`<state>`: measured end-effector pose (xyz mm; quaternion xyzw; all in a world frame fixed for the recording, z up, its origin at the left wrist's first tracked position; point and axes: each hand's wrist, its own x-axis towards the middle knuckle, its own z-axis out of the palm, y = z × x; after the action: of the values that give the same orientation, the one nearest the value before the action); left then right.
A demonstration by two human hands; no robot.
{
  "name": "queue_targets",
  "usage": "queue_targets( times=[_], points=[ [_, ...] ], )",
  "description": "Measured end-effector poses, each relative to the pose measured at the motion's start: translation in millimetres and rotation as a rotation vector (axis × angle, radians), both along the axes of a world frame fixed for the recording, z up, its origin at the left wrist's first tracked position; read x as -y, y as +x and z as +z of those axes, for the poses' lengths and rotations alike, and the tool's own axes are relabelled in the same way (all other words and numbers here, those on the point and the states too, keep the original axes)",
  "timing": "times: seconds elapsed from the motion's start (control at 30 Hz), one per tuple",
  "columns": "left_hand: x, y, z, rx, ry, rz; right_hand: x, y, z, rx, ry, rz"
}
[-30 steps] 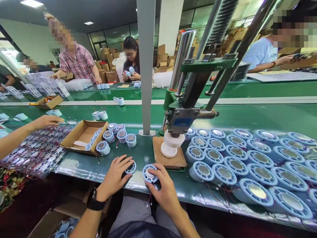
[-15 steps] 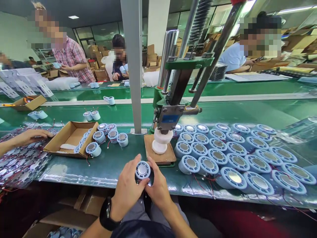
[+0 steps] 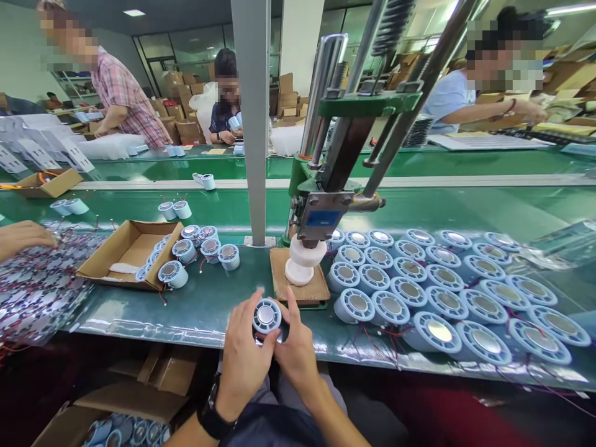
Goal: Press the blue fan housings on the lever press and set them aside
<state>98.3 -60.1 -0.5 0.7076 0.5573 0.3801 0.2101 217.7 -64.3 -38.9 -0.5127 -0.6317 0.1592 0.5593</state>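
Between my hands, over the near edge of the bench, is a light-blue round housing [image 3: 267, 315] with a slotted rim and a metal disc in its top. My left hand [image 3: 243, 354] is wrapped round its left side, thumb across the front. From the right, my right hand [image 3: 298, 351] has its thumb and fingers closed round the lower side, with the index finger raised. Just beyond stands a green hand press [image 3: 326, 217], whose white round pressing head meets a white round seat [image 3: 298, 273] on a brown board [image 3: 321, 290].
Rows of similar housings [image 3: 412, 270] with red wires cover the right bench. To the left are an open cardboard box [image 3: 100, 261], several housings [image 3: 210, 248] and a co-worker's hand [image 3: 28, 239] over a pile of wired parts [image 3: 41, 279]. A grey post [image 3: 256, 124] rises beside the press.
Both hands still hold the housing in nearly the same place; my right index finger has lifted off its edge. The co-worker's hand at the left has drawn back from the cardboard box.
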Motion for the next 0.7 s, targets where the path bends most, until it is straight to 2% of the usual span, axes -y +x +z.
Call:
queue_targets(
  times=[0.17,0.33,0.53,0.7],
  points=[
    [-1.7,0.9,-0.6,0.067,-0.059,0.020,-0.5,-0.8,-0.2,0.019,0.003,-0.006],
    [-1.9,1.3,-1.8,0.050,-0.026,0.000,0.4,-0.1,-2.0,0.045,-0.030,-0.018],
    [2.8,6.8,-10.2,0.060,0.039,0.021,0.5,0.5,-2.5,0.035,-0.082,0.010],
    [7.1,13.7,-18.8,0.083,0.055,0.062,-0.9,6.0,-9.0,0.239,-0.068,0.035]
  ],
)
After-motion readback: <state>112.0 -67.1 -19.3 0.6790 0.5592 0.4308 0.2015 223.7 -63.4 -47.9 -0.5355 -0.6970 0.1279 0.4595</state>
